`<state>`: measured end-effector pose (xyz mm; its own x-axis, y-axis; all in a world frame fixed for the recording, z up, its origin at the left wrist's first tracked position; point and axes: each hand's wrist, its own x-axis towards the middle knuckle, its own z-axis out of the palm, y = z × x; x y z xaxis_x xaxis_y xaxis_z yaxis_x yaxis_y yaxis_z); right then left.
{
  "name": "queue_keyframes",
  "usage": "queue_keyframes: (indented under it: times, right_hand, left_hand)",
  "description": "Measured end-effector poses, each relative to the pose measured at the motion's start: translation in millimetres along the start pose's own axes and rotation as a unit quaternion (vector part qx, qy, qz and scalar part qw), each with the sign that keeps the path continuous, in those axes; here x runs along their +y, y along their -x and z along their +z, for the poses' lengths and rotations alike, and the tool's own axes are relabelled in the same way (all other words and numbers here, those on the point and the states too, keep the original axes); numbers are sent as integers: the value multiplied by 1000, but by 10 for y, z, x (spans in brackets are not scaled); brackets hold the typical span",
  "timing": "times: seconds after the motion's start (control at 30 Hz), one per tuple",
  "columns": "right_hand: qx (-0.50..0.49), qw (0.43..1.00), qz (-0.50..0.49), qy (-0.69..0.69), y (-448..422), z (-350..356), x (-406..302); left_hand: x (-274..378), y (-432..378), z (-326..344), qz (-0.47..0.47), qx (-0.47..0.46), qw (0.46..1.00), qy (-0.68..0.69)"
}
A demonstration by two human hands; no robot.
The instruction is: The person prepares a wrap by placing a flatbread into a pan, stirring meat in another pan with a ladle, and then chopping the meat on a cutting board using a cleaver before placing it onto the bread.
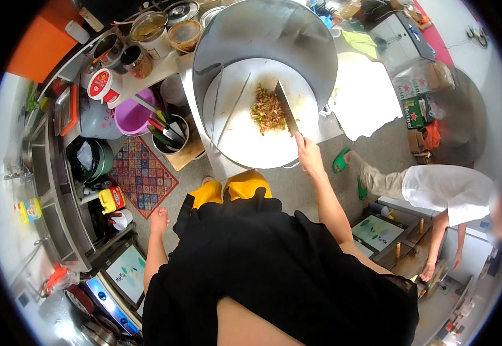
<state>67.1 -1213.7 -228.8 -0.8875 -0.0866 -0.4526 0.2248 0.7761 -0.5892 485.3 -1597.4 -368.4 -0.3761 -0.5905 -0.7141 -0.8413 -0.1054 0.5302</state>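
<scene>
My right hand [308, 152] grips the handle of a cleaver [286, 106], whose blade stands along the right side of a heap of chopped food [269, 110], brown with green bits. The heap lies on a round white board [242, 149] with a curved metal guard [264, 30] rising behind it. A pair of long metal tongs [233, 114] rests on the board's left side, apart from the heap. Off the board, my left hand [160, 218] hangs at my left side, its fingers curled and nothing seen in them.
Left of the board, a pot [184, 149] of knives and utensils stands near a purple basin [136, 123]. Jars and tubs line the shelf [125, 95] at upper left. A patterned mat [140, 173] lies on the floor. At right, another person [447, 190] bends over a cooking counter.
</scene>
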Motion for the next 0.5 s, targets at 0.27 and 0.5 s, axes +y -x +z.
queue_keyframes:
  times: [0.27,0.5]
  right_hand:
    - [18,999,-33,27,-123,195,24]
    - [15,1000,-17,-21,-236,393,28]
  left_hand:
    - [4,86,43,-7,-28,998,-61]
    - [-127,-4,12,-25,-35,999,-30]
